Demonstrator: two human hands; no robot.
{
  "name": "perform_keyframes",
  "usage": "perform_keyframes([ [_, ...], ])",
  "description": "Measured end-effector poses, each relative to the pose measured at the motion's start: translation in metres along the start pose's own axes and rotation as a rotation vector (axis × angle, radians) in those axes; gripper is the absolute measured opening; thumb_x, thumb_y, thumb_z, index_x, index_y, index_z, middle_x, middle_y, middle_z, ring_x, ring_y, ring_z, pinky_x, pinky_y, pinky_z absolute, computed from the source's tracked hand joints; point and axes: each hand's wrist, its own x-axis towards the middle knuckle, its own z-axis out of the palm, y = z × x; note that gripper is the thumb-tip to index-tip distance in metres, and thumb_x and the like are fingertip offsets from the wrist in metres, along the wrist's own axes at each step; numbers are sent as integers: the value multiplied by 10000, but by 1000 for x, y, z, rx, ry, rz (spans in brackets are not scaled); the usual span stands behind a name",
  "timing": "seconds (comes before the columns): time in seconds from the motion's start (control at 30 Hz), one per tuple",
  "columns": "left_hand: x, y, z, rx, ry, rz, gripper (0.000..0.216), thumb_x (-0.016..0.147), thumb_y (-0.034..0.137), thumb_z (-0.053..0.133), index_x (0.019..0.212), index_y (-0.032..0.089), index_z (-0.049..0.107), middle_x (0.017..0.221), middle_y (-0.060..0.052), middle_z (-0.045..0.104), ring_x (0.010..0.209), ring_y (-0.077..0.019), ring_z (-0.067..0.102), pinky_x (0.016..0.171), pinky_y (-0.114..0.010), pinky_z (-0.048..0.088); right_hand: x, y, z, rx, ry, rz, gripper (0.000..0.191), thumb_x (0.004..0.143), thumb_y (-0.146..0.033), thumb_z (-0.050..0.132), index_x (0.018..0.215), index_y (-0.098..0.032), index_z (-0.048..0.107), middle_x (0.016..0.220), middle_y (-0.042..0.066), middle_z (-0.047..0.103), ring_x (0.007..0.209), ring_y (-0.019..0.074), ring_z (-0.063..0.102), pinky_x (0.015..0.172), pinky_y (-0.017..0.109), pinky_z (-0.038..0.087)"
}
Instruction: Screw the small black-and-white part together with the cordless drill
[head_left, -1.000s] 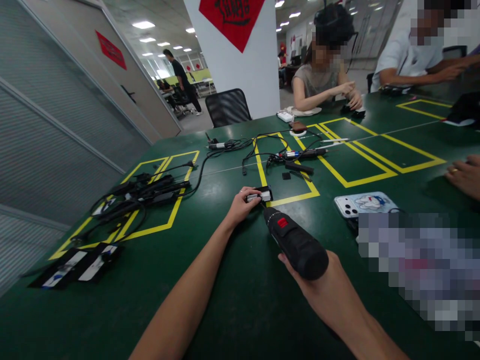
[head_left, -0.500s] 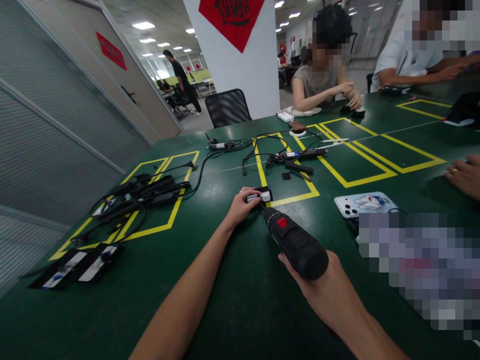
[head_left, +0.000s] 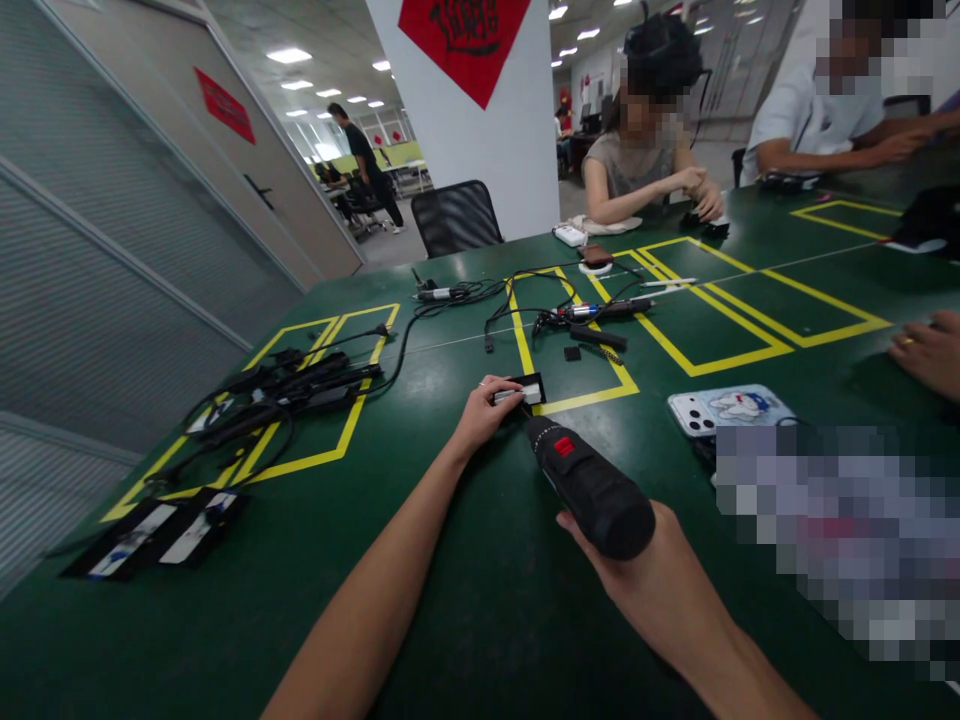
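My left hand (head_left: 481, 410) pinches a small black and silver part (head_left: 521, 392) that lies on the green table (head_left: 465, 600), on a yellow tape line. My right hand (head_left: 654, 575) is wrapped round a black electric screwdriver (head_left: 589, 485) with a red button. The tool's tip points down at the small part, right beside my left fingers.
A tangle of black adapters and cables (head_left: 289, 385) lies to the left, and flat black pieces (head_left: 157, 535) sit near the left edge. More tools and cables (head_left: 592, 315) lie further back. A phone (head_left: 726, 408) rests to my right. Another person's hand (head_left: 930, 350) and two seated people (head_left: 645, 150) are across the table.
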Motion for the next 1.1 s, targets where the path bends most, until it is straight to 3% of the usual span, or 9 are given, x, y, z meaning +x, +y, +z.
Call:
perform_keyframes([
  [0.23, 0, 0, 1, -3, 5, -12, 192, 831, 333, 612, 948, 231, 724, 1002, -47, 666, 1067, -232, 587, 967, -381, 430, -1, 1, -4, -42, -6, -63, 384, 809, -159, 557, 1189, -184, 605, 755, 31, 690, 631, 190, 658, 566, 286, 509],
  [0.43, -1, 1, 1, -7, 11, -8, 198, 832, 341, 612, 948, 223, 721, 998, -47, 661, 1040, -224, 593, 946, -364, 440, -3, 0, -5, -38, -17, -54, 222, 818, -148, 529, 988, -189, 665, 622, 9, 635, 689, 221, 676, 635, 329, 543],
  [0.53, 0, 0, 1, -10, 9, -1, 187, 836, 328, 611, 949, 225, 718, 998, -47, 664, 1046, -223, 590, 952, -367, 439, -2, -1, -5, -20, -11, -61, 282, 804, -126, 532, 1054, -195, 643, 767, 38, 686, 848, 243, 683, 746, 364, 550],
  [0.7, 0, 1, 1, 0, 9, -10, 189, 832, 336, 614, 952, 232, 717, 1013, -46, 659, 1080, -229, 581, 962, -371, 438, 1, -8, -7, 16, -55, -124, 679, 743, -62, 547, 1377, -244, 387, 1234, 62, 597, 1117, 217, 587, 976, 378, 459],
  [0.93, 0, 0, 1, -4, 14, 12, 193, 834, 344, 623, 950, 226, 721, 997, -53, 653, 1035, -223, 592, 934, -360, 446, 6, -15, -7, -14, -172, -40, 656, 762, -116, 544, 1366, -291, 361, 1209, 44, 593, 1043, 215, 605, 950, 410, 465],
  [1.1, 0, -2, 2, -17, 12, 11, 198, 831, 351, 626, 954, 225, 718, 1009, -56, 651, 1069, -228, 582, 943, -359, 439, 12, -18, -6, 47, -226, -75, 643, 740, -76, 535, 1326, -301, 397, 1210, 25, 588, 1092, 193, 582, 963, 364, 449],
])
